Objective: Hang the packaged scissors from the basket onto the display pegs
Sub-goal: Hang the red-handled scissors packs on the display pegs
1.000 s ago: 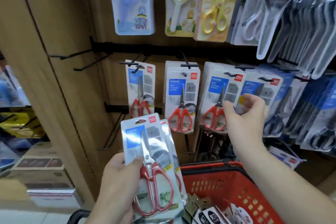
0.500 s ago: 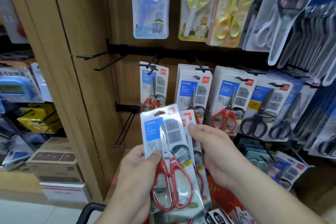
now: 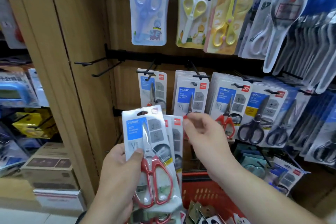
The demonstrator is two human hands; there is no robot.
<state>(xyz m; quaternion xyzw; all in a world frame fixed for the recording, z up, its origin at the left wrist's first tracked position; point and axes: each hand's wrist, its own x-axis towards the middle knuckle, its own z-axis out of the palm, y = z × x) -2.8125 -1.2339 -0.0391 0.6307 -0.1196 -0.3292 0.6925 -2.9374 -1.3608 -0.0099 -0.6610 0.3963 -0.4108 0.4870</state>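
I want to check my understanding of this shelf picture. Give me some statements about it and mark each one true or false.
1. The left hand holds packs of red-handled scissors. True.
2. The basket is blue. False: it is red.
3. The leftmost peg in the middle row is bare. True.
4. The blue scissors hang right of the yellow scissors. False: they hang left of them.

Packaged scissors (image 3: 190, 94) on black pegs (image 3: 199, 76)
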